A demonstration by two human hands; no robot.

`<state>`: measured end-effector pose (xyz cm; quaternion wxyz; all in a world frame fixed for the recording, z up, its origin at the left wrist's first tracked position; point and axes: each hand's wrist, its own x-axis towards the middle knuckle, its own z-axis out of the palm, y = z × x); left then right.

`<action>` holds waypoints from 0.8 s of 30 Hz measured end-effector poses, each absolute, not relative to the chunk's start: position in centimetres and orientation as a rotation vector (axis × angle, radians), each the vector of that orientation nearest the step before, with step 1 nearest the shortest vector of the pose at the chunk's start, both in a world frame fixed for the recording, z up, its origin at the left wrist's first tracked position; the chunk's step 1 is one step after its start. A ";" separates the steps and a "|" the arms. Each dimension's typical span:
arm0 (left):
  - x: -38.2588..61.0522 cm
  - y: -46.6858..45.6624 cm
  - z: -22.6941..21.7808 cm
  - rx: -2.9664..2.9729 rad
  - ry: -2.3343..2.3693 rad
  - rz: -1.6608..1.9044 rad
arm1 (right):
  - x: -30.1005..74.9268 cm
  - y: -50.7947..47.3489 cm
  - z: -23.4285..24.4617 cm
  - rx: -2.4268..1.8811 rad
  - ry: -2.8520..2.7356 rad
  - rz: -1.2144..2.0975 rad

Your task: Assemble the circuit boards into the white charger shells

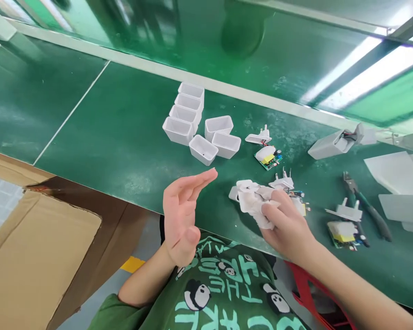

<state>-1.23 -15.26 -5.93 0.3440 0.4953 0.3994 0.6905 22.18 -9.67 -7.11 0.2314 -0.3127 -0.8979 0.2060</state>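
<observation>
My left hand point(183, 220) is raised near the bench's front edge, fingers stretched out and together, holding nothing. To its right, my right hand point(287, 224) is closed on a crumpled white cloth or tissue point(256, 204). A pale grey piece point(233, 193) sticks out beyond the cloth; whether the hand grips it too is hidden. Just past those fingers lies a white plug cover with prongs point(282, 181), beside a partly covered circuit board point(300, 204). Farther back is another circuit board point(268, 158), wired to a white plug cover point(259, 136).
White open housings stand in a stacked row point(178, 130), with three loose housings point(203, 150) beside it. At right lie a housing with wires point(332, 144), cutting pliers point(368, 204), a board point(344, 233) and white panels point(395, 172). A cardboard box point(44, 256) stands at lower left.
</observation>
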 end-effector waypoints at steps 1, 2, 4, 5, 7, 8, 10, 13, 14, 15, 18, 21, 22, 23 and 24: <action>-1.3 -15.2 -6.1 1.296 1.052 1.783 | 21.9 -9.7 -7.0 -0.865 -2.481 0.518; -1.3 -15.2 -6.2 1.317 1.063 1.766 | 21.7 -9.7 -6.9 -0.867 -2.489 0.480; -1.2 -15.2 -6.6 1.369 1.063 1.720 | 21.6 -9.6 -6.8 -0.872 -2.491 0.447; -1.1 -15.3 -6.7 1.394 1.059 1.690 | 21.6 -9.6 -6.8 -0.880 -2.485 0.449; -0.9 -15.4 -6.9 1.455 1.056 1.634 | 21.6 -9.7 -6.6 -0.897 -2.404 0.560; -0.8 -15.5 -6.9 1.498 1.057 1.605 | 21.5 -9.8 -6.4 -0.906 -2.302 0.701; -0.4 -15.5 -6.9 1.637 1.060 1.545 | 21.4 -10.1 -5.7 -0.938 -1.957 1.153; 0.4 -15.4 -6.4 1.910 1.108 1.423 | 21.0 -10.5 -4.5 -0.963 -1.267 1.893; 0.6 -15.3 -6.2 1.980 1.145 1.385 | 20.9 -10.5 -4.2 -0.959 -1.071 2.072; 0.9 -15.2 -5.9 2.020 1.189 1.353 | 20.8 -10.5 -4.0 -0.946 -0.909 2.201; 1.5 -15.0 -5.1 2.006 1.291 1.312 | 20.8 -10.4 -3.9 -0.870 -0.630 2.370; 1.9 -14.7 -4.4 1.969 1.315 1.311 | 21.0 -10.2 -4.0 -0.817 -0.526 2.392; 2.0 -14.6 -4.3 1.970 1.312 1.314 | 21.0 -10.2 -4.0 -0.803 -0.510 2.398; 2.1 -14.5 -4.1 1.974 1.309 1.317 | 21.0 -10.2 -4.0 -0.785 -0.500 2.402; 2.2 -14.5 -4.0 1.977 1.306 1.317 | 21.0 -10.1 -4.0 -0.766 -0.493 2.405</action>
